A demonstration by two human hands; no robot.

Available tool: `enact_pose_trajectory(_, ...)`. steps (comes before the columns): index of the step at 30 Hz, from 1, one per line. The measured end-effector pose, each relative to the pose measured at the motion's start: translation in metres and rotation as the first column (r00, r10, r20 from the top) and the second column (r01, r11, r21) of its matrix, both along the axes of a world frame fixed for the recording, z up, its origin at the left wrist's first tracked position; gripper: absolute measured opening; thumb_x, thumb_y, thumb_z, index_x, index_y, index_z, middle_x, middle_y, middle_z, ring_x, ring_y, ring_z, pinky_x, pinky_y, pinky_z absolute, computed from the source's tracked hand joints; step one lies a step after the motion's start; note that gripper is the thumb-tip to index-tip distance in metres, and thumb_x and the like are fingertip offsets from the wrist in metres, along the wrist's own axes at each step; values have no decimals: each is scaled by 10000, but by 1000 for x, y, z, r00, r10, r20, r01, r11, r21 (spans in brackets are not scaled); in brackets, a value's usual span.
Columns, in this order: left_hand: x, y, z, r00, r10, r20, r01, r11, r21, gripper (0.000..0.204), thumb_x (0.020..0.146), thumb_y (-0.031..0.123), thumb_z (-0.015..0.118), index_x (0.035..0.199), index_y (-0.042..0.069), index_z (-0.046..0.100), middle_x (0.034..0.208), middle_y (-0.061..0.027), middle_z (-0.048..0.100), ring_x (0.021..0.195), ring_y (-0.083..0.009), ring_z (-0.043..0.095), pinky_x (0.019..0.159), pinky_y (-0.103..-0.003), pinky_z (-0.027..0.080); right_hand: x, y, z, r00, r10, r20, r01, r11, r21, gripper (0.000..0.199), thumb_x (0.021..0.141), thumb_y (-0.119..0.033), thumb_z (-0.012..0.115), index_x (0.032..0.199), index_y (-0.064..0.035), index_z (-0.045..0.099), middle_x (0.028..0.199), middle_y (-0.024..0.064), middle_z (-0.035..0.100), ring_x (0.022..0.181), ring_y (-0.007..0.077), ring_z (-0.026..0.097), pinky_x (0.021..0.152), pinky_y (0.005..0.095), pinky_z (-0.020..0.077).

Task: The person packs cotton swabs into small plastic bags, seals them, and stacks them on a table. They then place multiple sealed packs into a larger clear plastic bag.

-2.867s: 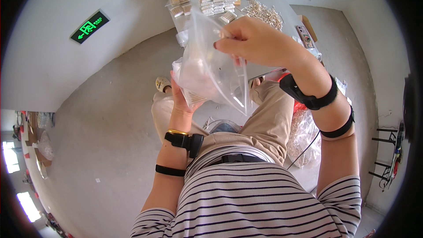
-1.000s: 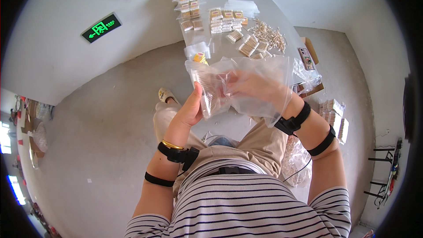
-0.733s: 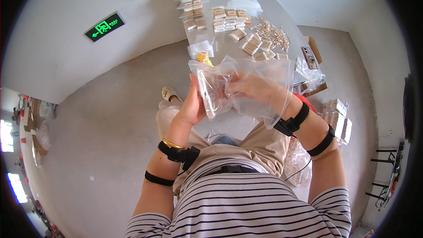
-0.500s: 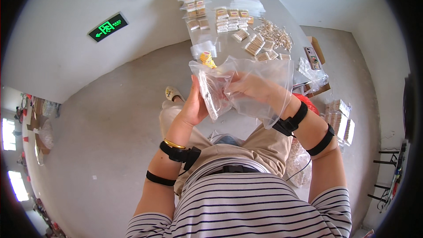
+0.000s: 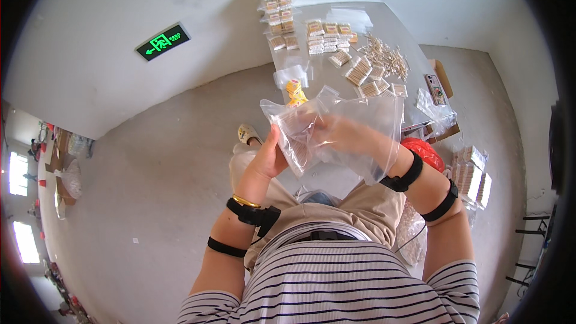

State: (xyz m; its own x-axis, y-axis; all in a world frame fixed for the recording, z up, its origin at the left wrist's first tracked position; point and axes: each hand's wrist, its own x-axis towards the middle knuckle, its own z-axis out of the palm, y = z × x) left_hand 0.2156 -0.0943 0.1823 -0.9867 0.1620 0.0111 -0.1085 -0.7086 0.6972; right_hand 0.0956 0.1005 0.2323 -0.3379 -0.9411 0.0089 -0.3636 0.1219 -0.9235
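Gripping clear bag [image 5: 336, 135]: left hand [image 5: 270, 159] outside, right hand [image 5: 348, 138] inside, grip unclear; table [image 5: 324, 78] w/ small packets [image 5: 327, 29] beyond.

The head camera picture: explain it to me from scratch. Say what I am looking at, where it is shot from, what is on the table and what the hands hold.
There is no machine here, only a person working with bare hands. The one picture comes from a wide fisheye camera worn on the person's head, looking down, so straight edges bend near the rim and the striped shirt fills the bottom.

The left hand grips the outside of a large clear plastic bag, while the right hand is reached inside it. What the bag contains is too blurred to tell.

Beyond, a grey table carries rows of small packets, a loose heap of pale sticks and an empty small clear bag. Black bands sit on both forearms.
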Motion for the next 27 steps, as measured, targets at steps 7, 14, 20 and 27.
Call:
enact_pose_trajectory(7,6,0,-2,998,-3,70,5,999,-33,821,928,586,645,1508,60,399,1394,-112,572,1277,-261,557,1093,-419,445,11,-2,8,996,-81,-28,83,992,90,416,973,-146,586,1352,-1,497,1131,173,673,969,257,668,849,366,520)
enact_pose_trajectory(14,7,-1,-5,995,6,103,-8,1000,11,787,923,596,644,1466,61,448,1355,-106,592,1234,-254,584,1052,-423,481,8,-2,-10,733,18,-680,-124,987,-106,181,901,-75,627,1014,63,596,1075,204,582,904,370,656,779,404,541)
enact_pose_trajectory(20,8,-2,-9,993,19,120,-22,999,26,781,932,612,618,1463,63,455,1344,-104,599,1231,-247,587,1050,-422,485,15,-5,-3,810,-51,-584,-81,977,-198,227,858,-112,665,1027,37,639,1115,204,569,810,344,668,721,406,565)
enact_pose_trajectory(27,9,1,-4,990,40,137,-40,999,-4,780,944,619,592,1467,57,452,1348,-111,597,1232,-245,588,1055,-419,485,20,-5,7,952,-93,-291,63,992,-113,251,913,-114,622,1115,34,607,1155,214,593,866,374,684,750,434,555)
